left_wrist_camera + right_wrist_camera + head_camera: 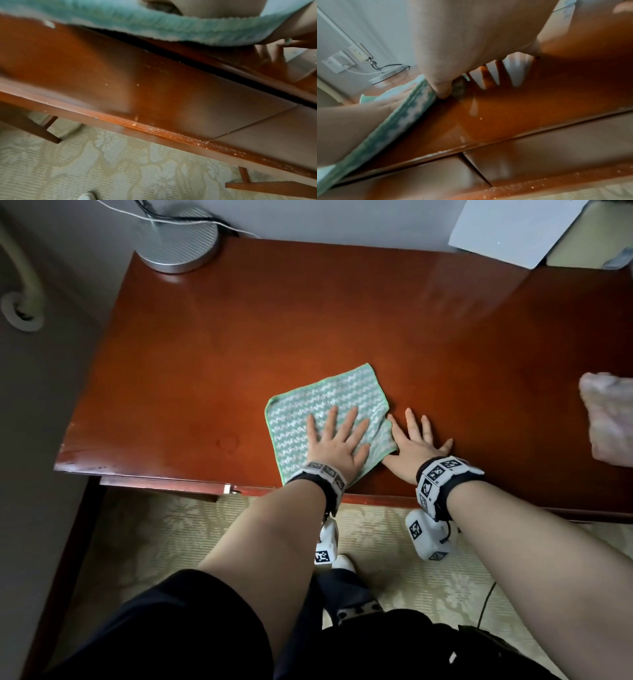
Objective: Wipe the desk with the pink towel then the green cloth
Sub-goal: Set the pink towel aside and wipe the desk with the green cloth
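Note:
A green-and-white woven cloth (318, 409) lies flat near the front edge of the red-brown desk (239, 337). My left hand (337, 440) presses on it with fingers spread and straight. My right hand (418, 441) lies flat on the bare wood just right of the cloth, its thumb against the cloth's right edge (393, 121). The right wrist view shows that thumb (441, 88) touching the cloth's border. In the left wrist view the cloth (154, 27) overhangs the desk's front edge. The pink towel (608, 419) lies bunched at the desk's far right, away from both hands.
A round silver lamp base (178, 237) with cords stands at the desk's back left. A white sheet (513, 231) lies at the back right. Drawer fronts (154, 88) sit under the front edge, above patterned carpet (171, 542). A wall socket (339, 62) is behind the desk.

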`<state>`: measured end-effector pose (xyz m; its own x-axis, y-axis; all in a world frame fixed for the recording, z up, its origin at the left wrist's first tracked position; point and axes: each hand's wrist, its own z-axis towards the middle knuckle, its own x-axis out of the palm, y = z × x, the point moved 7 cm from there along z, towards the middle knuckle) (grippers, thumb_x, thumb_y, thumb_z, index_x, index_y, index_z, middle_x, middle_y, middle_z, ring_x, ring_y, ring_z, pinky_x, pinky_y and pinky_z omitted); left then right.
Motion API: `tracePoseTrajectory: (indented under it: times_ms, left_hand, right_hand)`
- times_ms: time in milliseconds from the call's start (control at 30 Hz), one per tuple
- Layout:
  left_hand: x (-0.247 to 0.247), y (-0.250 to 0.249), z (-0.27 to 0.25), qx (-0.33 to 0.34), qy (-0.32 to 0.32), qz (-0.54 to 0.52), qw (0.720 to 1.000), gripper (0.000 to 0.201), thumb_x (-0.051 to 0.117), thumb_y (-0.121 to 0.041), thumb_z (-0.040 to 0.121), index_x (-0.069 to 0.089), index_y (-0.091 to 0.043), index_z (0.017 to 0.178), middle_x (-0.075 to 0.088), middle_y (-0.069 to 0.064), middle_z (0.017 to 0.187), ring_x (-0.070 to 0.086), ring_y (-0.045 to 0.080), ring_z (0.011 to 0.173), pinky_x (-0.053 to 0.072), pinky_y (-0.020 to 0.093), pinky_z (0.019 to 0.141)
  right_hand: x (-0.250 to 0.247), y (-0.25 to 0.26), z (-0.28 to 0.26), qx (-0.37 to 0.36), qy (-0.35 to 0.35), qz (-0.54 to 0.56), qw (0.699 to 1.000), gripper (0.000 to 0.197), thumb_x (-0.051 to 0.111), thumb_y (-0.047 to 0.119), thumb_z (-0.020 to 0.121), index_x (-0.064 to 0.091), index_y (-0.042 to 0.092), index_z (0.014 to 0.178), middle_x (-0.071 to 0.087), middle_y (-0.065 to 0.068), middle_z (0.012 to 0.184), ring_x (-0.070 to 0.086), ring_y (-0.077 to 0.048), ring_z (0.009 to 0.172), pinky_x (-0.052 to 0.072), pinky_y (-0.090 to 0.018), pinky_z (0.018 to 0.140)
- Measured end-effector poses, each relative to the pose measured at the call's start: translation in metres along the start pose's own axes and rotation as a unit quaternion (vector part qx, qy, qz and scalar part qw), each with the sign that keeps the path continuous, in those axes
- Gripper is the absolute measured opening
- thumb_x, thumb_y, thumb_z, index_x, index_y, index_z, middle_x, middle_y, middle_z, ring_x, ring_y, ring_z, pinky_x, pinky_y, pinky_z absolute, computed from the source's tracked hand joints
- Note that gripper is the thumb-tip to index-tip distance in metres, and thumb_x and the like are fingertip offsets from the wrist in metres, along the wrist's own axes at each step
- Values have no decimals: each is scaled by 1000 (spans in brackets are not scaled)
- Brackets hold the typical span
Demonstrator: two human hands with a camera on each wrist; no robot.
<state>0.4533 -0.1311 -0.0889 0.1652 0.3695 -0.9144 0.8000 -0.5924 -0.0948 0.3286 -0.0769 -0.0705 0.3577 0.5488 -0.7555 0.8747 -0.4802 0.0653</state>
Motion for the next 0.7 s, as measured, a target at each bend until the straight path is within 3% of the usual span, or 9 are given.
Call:
tracePoseTrajectory:
  times_ms: [367, 700]
  left_hand:
    - [9, 44, -30, -50, -26, -22, 998, 59, 4, -57, 96, -5, -36, 151, -13, -11, 159, -17, 18, 146, -15, 51, 115]
    - [18, 161, -72, -95, -53, -44, 993, 60, 5, -57, 96, -6, -35, 151, -14, -10, 159, -16, 17, 146, -16, 50, 115]
  right_hand:
    - [5, 20, -3, 4, -7, 18, 1000, 78, 43, 49, 90, -9, 44, 148, -28, -1, 156, -25, -30, 143, -5, -67, 109]
    - [19, 117, -4, 9, -23, 9, 1000, 74, 29, 66, 91, -8, 41, 149, -25, -1, 157, -22, -32, 144, -4, -68, 109]
